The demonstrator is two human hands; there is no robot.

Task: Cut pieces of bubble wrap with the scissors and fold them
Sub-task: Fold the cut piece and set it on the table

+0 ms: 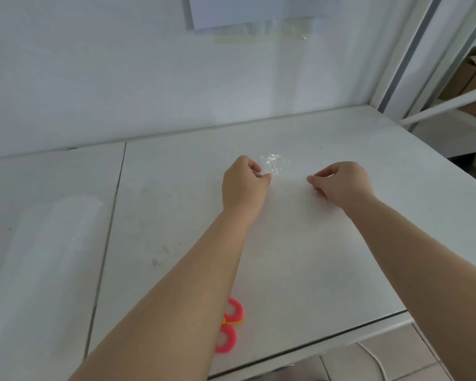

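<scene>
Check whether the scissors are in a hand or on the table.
On the table: the scissors lie beside the left forearm, while left hand and right hand pinch the bubble wrap.

1. One head-worn wide-angle camera supplies the only view.
2. It looks forward and down across the table (176, 188) toward the wall (94, 64) behind it.
3. Range is close: the left hand (243, 185) and right hand (341, 185) sit mid-frame, and both forearms enter from the bottom edge.
</scene>
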